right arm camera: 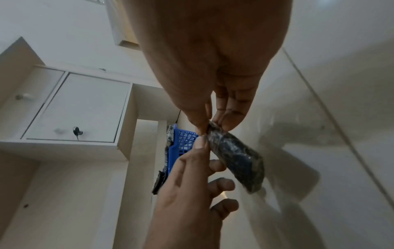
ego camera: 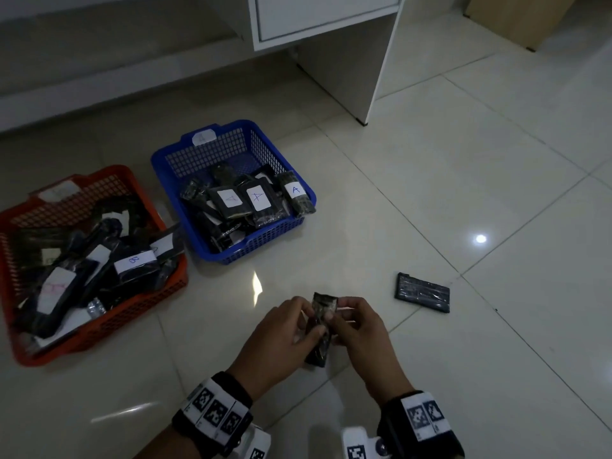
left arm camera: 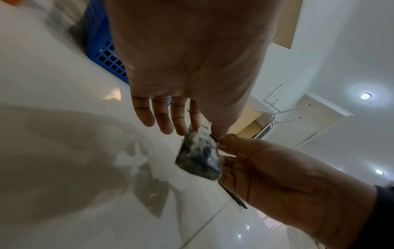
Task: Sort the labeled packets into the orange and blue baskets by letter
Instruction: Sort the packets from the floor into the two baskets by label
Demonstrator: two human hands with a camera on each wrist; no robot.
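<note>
A dark plastic-wrapped packet (ego camera: pixel 320 329) hangs above the floor tiles, pinched between both hands. My left hand (ego camera: pixel 291 329) pinches its left edge and my right hand (ego camera: pixel 351 323) pinches the upper right edge. Its label is not visible. The wrist views show the same packet (left arm camera: pixel 199 155) (right arm camera: pixel 236 161) held by fingertips. The orange basket (ego camera: pixel 20 223) at left holds several packets, one marked B. The blue basket (ego camera: pixel 212 150) behind it holds several packets marked A. One more dark packet (ego camera: pixel 422 292) lies flat on the floor to the right.
A white cabinet (ego camera: pixel 331 24) with a leg panel (ego camera: pixel 367 77) stands behind the blue basket. A cardboard box (ego camera: pixel 526 14) sits at the far right corner. Glossy floor tiles (ego camera: pixel 496 193) stretch to the right.
</note>
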